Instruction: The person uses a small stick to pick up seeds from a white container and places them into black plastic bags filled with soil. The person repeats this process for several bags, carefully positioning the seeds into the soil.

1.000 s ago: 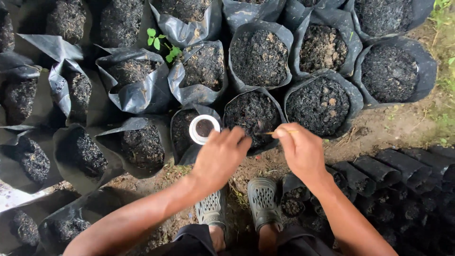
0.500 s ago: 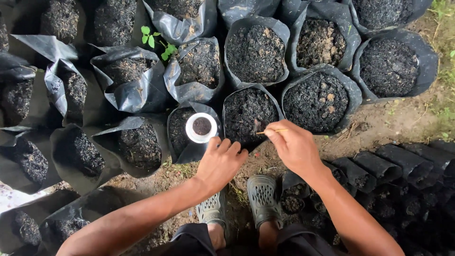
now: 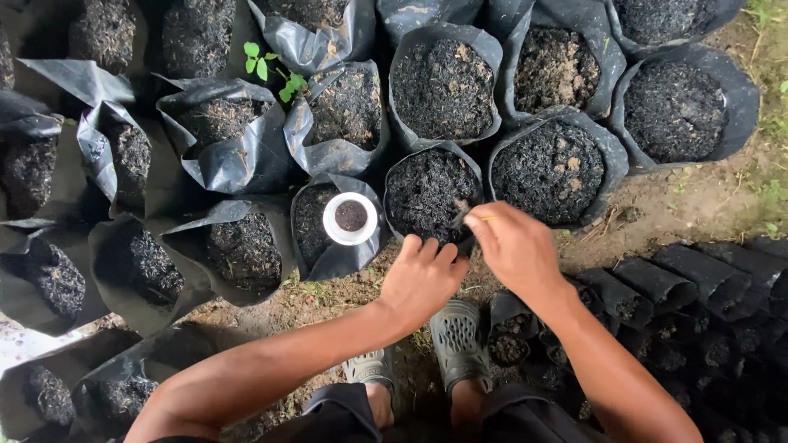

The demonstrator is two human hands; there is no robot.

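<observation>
My right hand [image 3: 513, 246] pinches a thin pale stick [image 3: 474, 218] with a small dark bit at its tip, held over the near rim of a black soil-filled grow bag [image 3: 432, 193]. My left hand [image 3: 423, 279] rests just below that bag's front edge, fingers curled against the plastic, and I cannot tell whether it grips the rim. A small white round cup [image 3: 350, 218] holding dark material sits on the soil of the neighbouring bag [image 3: 316, 226] to the left.
Many black soil-filled grow bags fill the upper view. A small green seedling [image 3: 271, 72] grows at the upper left. Flattened black bags [image 3: 673, 287] lie in a row at the right. My feet in grey clogs [image 3: 455, 344] stand on bare dirt.
My left hand moved right, from near the white cup to the front of the middle bag. My right hand with the stick shifted slightly over that bag's rim.
</observation>
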